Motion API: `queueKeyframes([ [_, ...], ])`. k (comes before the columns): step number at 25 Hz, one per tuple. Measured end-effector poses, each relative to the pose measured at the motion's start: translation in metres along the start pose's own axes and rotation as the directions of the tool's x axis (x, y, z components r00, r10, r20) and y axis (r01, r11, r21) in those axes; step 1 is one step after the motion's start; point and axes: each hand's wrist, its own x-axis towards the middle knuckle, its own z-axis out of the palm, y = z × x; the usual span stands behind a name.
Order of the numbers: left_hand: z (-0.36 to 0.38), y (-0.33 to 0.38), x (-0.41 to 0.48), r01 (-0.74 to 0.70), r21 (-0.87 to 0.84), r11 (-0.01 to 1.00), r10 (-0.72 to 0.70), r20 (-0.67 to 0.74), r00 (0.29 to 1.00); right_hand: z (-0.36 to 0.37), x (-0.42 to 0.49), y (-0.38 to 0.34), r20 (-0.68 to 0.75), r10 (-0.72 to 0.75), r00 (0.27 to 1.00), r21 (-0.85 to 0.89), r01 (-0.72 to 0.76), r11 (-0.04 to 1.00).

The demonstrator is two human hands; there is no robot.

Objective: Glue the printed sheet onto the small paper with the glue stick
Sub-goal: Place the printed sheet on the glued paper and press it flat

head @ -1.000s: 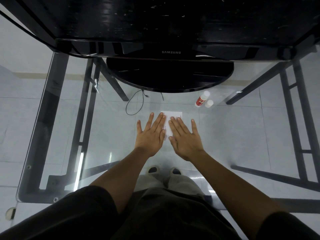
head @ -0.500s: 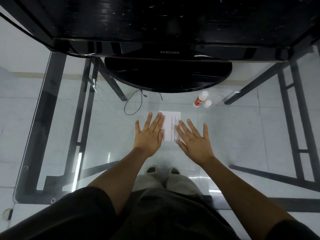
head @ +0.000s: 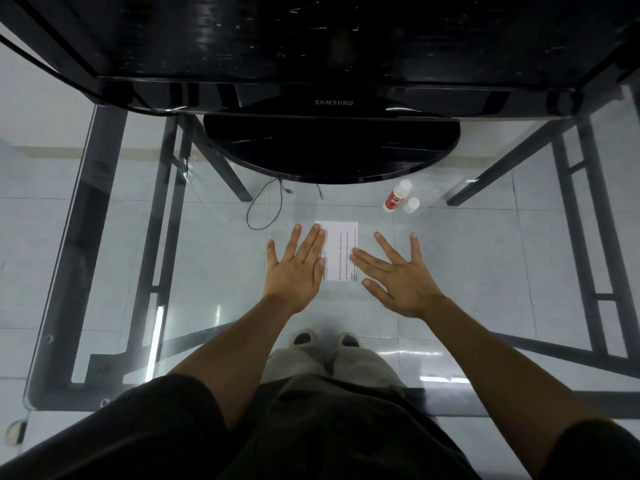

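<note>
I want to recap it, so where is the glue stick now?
In the head view the glue stick sits right of centre, beside a white cap, between the sheet's far right corner and the monitor base.

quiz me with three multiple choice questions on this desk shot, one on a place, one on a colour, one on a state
1. Where is the glue stick?
A) left of the printed sheet
B) beyond the sheet's far right corner, near the monitor base
C) in a hand

2. What colour is its label?
A) green
B) red
C) blue

3. How is the left hand?
A) flat, fingers on the sheet
B) a fist
C) gripping the glue stick

Answers: B, it sits past the sheet's far right corner; B, a red band shows under a white top; A, straight fingers overlap the sheet's left edge.
</note>
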Motion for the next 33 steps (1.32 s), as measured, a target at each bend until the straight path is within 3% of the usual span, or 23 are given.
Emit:
queueKeyframes([
  [4, -0.001, 0.001, 0.000, 0.003, 0.000, 1.000, -0.003, 0.008, 1.000, -0.003, 0.006, 0.004, 0.013, -0.007, 1.000, -0.020, 0.007, 1.000],
  [10, -0.003, 0.001, -0.001, 0.000, -0.002, 1.000, 0.000, 0.012, 1.000, -0.012, 0.021, 0.000, -0.054, 0.096, 0.994, 0.043, -0.093, 0.995],
  [15, -0.003, 0.000, -0.001, -0.002, 0.043, 0.999, 0.002, 0.010, 1.000, -0.006, 0.021, -0.021, -0.034, -0.037, 0.999, 0.027, 0.038, 0.999],
  [20, -0.006, 0.002, -0.002, -0.003, 0.014, 1.000, 0.003, 0.019, 1.000, -0.004, 0.032, -0.021, -0.036, 0.243, 0.969, 0.017, -0.242, 0.970],
  [24, -0.008, 0.004, -0.002, 0.004, 0.029, 1.000, -0.005, 0.034, 0.999, 0.000, 0.039, -0.043, -0.052, 0.379, 0.924, 0.033, -0.377, 0.926],
  [29, -0.010, 0.005, -0.002, 0.009, 0.032, 0.999, -0.010, 0.017, 1.000, 0.003, 0.041, -0.050, -0.063, 0.439, 0.896, 0.061, -0.435, 0.898],
  [33, -0.012, 0.004, -0.014, -0.171, 0.072, 0.983, 0.171, 0.009, 0.985, 0.005, 0.040, -0.050, -0.069, 0.430, 0.900, 0.037, -0.429, 0.903],
])
